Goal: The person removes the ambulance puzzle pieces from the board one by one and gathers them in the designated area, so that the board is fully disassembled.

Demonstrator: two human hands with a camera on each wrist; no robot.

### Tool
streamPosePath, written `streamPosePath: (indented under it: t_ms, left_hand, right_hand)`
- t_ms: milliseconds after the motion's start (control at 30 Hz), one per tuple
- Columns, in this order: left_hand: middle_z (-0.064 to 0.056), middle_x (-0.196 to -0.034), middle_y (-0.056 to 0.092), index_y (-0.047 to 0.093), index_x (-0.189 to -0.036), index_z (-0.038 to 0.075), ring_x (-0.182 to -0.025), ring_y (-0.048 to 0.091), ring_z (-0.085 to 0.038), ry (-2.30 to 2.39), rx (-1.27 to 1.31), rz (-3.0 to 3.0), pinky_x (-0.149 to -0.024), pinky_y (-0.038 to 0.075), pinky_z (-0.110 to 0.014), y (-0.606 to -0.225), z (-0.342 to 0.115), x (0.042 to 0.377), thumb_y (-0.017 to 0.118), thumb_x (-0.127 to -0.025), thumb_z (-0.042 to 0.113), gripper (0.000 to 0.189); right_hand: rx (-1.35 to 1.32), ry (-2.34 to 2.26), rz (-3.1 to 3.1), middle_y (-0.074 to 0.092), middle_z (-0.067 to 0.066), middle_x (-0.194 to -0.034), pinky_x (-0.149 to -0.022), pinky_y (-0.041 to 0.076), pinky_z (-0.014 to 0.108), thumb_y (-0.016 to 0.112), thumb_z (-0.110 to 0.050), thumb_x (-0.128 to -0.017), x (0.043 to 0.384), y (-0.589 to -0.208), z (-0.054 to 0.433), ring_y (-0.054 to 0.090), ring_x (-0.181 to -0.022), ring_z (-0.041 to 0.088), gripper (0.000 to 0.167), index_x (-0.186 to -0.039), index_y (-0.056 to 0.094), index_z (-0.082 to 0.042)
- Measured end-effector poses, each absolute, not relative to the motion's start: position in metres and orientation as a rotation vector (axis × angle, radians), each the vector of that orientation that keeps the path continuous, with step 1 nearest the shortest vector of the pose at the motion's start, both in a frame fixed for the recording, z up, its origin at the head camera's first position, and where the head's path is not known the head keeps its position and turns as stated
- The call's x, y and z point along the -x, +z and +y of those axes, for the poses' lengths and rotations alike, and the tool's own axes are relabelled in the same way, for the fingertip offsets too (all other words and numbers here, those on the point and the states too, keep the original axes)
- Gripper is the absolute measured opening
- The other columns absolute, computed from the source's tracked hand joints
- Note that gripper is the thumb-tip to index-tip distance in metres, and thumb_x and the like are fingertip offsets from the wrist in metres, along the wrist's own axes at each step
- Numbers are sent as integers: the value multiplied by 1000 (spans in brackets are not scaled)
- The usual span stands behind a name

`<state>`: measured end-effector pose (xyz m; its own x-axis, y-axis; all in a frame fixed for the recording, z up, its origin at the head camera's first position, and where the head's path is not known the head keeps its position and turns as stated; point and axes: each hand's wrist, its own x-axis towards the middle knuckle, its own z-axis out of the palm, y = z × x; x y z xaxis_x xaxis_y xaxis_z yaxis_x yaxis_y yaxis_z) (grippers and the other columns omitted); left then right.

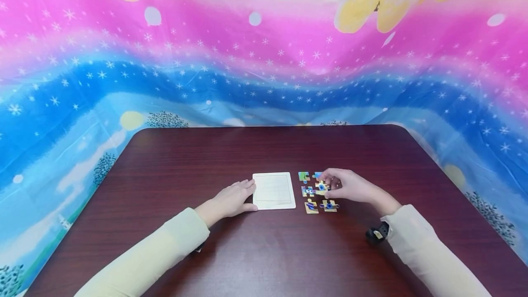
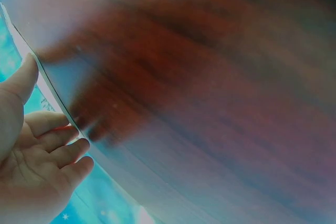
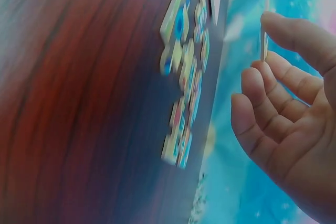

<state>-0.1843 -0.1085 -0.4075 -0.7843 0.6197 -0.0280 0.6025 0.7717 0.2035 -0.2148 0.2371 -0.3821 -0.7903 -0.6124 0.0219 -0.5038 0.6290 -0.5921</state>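
A square cream puzzle tray [image 1: 273, 191] with a low raised rim lies flat on the table. My left hand [image 1: 232, 199] rests at its left edge, fingers nearly straight, with fingertips and thumb at the rim. To the tray's right, my right hand [image 1: 350, 187] pinches a puzzle piece [image 3: 264, 43] between thumb and fingers, above the other pieces. The held piece stands nearly edge-on in the right wrist view. Several colourful jigsaw pieces [image 1: 311, 206] lie in rough rows under and beside that hand, which partly hides a few.
The dark red-brown table [image 1: 198, 155] has rounded far corners. Behind it and along its sides hangs a pink, blue and yellow patterned cloth [image 1: 255, 58]. A black wrist device [image 1: 377, 233] sits at my right cuff.
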Motion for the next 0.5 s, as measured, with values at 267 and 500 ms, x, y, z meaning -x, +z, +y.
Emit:
streamPosePath:
  t_ms: [267,500]
  left_hand:
    - [-22,-136,41,47,-129,-8,-126,37,-34,281,-972,2864,-103,30,-43,-406,-108,183,63,-86,37,65]
    - [-22,-136,41,47,-129,-8,-126,37,-34,282,-966,2862,-103,30,-43,-406,-108,183,63,-86,37,64]
  right_hand:
    - [826,-819,2706,55,-1,-87,-61,47,27,73,-16,-79,210,-385,266,51,-71,11,35,-108,57,-5]
    - [771,-763,2679,54,0,-86,-58,46,27,73,-17,-79,202,-389,284,50,-69,13,35,-109,57,-6]
